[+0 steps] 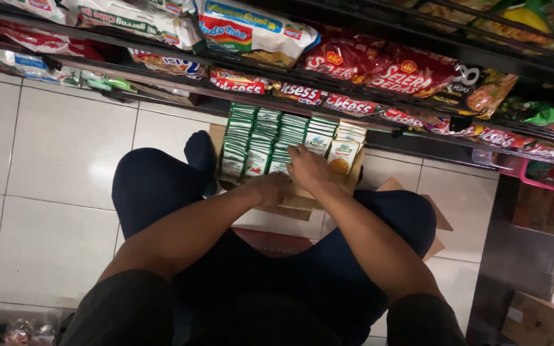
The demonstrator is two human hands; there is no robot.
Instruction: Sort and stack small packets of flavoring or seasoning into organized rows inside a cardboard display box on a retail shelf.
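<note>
1. Mid-frame, the left hand (270, 188) rests curled on the box (299, 200) edge; I cannot tell whether it grips anything.
2. The right hand (309, 168) lies on the sachets (270, 144), fingers bent, hold unclear.
3. Sachets: green-white, upright rows; probably light and floppy, best pinched by their top edges.
4. Shelves (354, 96) of packets above.

Green-and-white sachets (261, 138) packed upright in rows inside open cardboard box (302, 202) on floor. Cream-and-orange sachets (344, 154) at right end. Red, white, yellow flat pouches (379, 64) along shelves above.
</note>
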